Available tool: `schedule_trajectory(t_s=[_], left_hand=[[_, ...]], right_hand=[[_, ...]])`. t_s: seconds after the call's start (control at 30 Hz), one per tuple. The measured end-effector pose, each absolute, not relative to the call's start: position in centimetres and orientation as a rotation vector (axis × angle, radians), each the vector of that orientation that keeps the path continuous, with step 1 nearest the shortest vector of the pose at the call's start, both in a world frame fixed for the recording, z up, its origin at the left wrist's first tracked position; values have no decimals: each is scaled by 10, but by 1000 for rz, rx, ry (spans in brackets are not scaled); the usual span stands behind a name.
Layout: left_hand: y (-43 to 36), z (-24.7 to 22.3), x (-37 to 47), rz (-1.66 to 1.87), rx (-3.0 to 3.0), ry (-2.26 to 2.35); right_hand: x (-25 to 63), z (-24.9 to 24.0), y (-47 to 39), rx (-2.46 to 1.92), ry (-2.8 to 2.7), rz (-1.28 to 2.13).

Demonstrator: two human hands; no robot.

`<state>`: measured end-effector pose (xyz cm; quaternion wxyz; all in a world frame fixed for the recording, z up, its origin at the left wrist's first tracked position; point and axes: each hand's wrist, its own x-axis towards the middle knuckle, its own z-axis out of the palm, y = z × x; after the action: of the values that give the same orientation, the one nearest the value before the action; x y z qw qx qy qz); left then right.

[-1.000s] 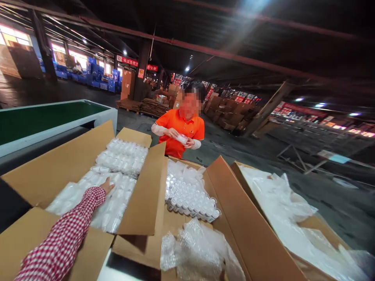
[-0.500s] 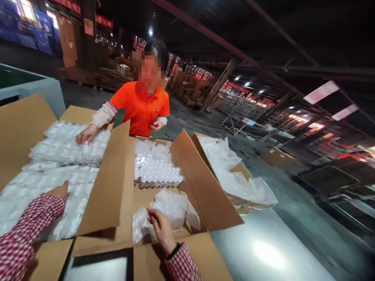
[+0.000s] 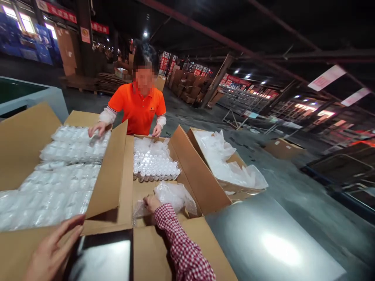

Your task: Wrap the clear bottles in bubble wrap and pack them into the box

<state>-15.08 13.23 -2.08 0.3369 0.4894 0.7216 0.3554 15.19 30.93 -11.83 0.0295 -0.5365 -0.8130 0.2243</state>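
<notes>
My right hand (image 3: 151, 203) reaches into the middle cardboard box (image 3: 187, 164) and grips a sheet of clear bubble wrap (image 3: 172, 197) lying near its front. Behind the wrap stands a block of small white-capped bottles (image 3: 155, 166). My left hand (image 3: 51, 253) hovers with fingers spread over the near flap of the left cardboard box (image 3: 20, 140), holding nothing. That box is filled with clear-wrapped packs of bottles (image 3: 55, 187). A person in an orange shirt (image 3: 137, 107) stands across the boxes, one hand (image 3: 98, 128) on the far packs.
A third open box (image 3: 234, 187) with loose clear plastic film stands to the right. A shiny metal table top (image 3: 275, 242) lies at the lower right. A green conveyor (image 3: 29, 95) runs at the left. Stacked cartons and pallets fill the warehouse behind.
My left hand has come out of the left box and now hovers over its near flap. My right hand has reached further into the bubble wrap. The person opposite leaned in.
</notes>
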Motion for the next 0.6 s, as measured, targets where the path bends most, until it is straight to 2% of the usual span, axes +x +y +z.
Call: schedule_trajectory(t_s=[0.1, 0.23, 0.43, 0.6], left_hand=[[117, -30, -122, 967, 1138, 1719], [122, -41, -74, 901, 1272, 1414], [156, -21, -20, 987, 1199, 1225], [167, 6, -7, 1080, 1114, 869]], right_hand=[[181, -94, 299, -1551, -2228, 792], [203, -70, 277, -1425, -1829, 854], [194, -48, 239, -1229, -1511, 992], [175, -16, 191, -995, -1235, 1453]])
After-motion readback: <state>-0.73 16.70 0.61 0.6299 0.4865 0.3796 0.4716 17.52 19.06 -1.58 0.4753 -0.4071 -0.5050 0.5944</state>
